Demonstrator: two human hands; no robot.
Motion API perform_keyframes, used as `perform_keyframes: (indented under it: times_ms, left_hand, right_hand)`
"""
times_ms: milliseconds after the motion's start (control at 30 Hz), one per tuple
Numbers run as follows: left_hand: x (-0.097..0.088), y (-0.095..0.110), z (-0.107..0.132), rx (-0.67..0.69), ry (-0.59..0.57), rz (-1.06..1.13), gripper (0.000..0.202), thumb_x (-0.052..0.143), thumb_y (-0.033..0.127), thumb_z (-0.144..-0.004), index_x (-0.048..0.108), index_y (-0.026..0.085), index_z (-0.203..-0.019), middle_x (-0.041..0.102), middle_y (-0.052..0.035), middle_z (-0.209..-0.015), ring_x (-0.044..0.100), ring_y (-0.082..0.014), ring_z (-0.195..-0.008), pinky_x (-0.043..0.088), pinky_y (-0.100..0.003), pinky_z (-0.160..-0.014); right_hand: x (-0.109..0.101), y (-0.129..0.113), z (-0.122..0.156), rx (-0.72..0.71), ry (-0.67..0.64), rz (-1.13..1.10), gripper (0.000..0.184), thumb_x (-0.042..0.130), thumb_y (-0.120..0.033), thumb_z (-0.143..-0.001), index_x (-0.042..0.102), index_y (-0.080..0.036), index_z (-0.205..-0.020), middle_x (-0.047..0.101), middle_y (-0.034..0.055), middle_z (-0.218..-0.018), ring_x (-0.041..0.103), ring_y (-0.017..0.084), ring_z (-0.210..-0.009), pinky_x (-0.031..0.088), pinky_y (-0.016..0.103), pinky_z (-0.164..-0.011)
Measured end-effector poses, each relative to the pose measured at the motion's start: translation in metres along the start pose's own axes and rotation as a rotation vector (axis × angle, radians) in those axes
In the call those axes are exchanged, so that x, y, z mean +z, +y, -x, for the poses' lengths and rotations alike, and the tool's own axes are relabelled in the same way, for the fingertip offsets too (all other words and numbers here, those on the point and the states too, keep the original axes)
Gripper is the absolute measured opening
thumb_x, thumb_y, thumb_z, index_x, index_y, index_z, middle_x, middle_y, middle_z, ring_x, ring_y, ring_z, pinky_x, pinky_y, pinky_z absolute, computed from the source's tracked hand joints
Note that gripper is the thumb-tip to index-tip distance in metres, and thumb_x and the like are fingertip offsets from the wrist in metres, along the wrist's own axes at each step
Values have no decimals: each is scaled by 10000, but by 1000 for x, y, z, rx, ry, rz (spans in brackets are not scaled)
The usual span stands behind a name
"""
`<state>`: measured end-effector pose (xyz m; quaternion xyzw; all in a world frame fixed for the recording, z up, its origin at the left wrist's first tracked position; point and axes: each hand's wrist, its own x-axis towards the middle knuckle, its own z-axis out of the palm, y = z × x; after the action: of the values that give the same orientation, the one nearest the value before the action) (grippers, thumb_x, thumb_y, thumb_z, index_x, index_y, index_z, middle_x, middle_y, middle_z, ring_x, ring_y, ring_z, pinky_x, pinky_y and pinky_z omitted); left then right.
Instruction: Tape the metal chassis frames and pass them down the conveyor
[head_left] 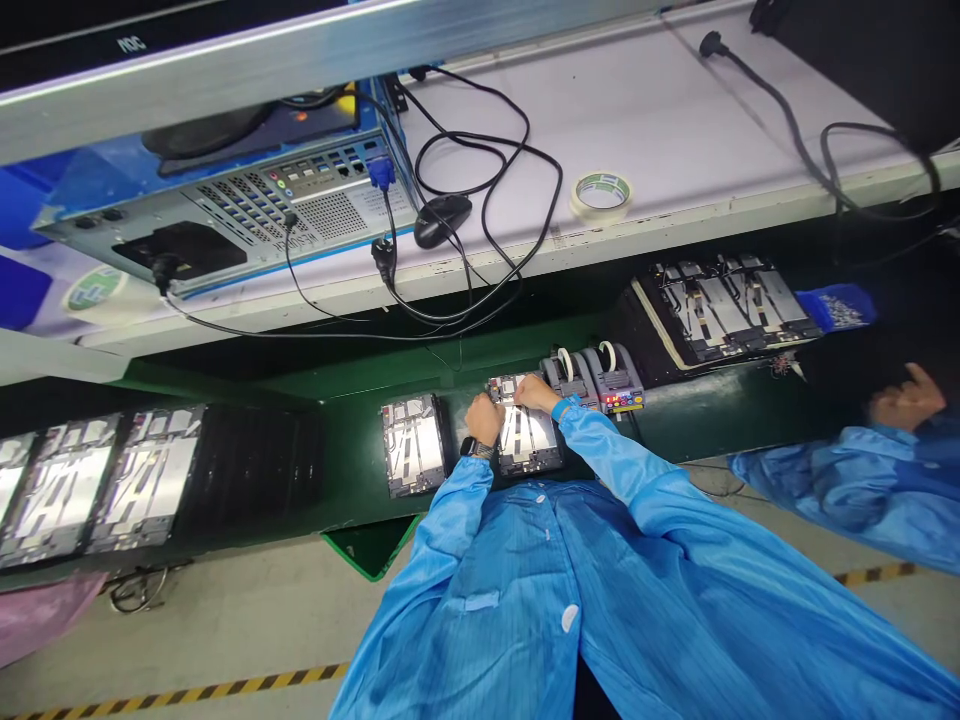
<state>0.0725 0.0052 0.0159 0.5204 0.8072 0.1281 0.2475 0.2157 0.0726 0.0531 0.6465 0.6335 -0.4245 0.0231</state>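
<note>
My left hand (484,418) and right hand (534,392), in blue anti-static sleeves, rest on the far edge of an open grey tablet chassis with silver shielding and black ribbon cables (529,445). It lies on the dark green conveyor belt (345,470) straight ahead of me. My fingers curl down onto it; whether they pinch anything, I cannot tell. I judge light, even pressure best, with the left hand steadying. A second matching chassis (412,445) lies just left. Two grey tape dispensers (600,378) crowd my right wrist. A co-worker's hand (907,400) is well apart.
</note>
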Motion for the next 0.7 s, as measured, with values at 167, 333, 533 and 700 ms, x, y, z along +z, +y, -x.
perform_keyframes:
  times_ms: [167,333,533,700]
  left_hand:
    - [-4,-16,19,100,98,190,253,595,254,-910,663,179,-1142,655,-205,-1216,626,-341,-1181,459,-442,-1009]
    - [11,-21,80,472,19,251,398,542,236,-948,610,208,-1339,554,-184,-1453,462,-326,-1420,334,-498,-1202]
    - [40,-13,113,621,-147,131,612,539,273,-951,427,187,-1546,404,-181,-1621,312,-314,-1549,210,-546,-1275]
    - [39,-5,109,628,-117,-240,637,473,313,-994,332,146,-1592,354,-181,-1653,298,-318,-1548,267,-585,-1237]
  right_hand:
    - [0,16,-6,-20,-41,-20,147,780,-119,-739,812,-103,-882,765,95,-835,702,186,-758,475,196,-629]
    - [5,25,-12,-36,-31,-15,112,773,-125,-768,822,-113,-868,777,106,-873,720,191,-817,478,189,-660]
    - [10,33,-21,-51,0,32,113,787,-202,-794,817,-119,-863,777,117,-856,725,203,-820,472,212,-672]
    - [10,41,-23,-43,37,92,186,788,-308,-803,812,-144,-887,779,112,-869,726,200,-823,470,216,-671]
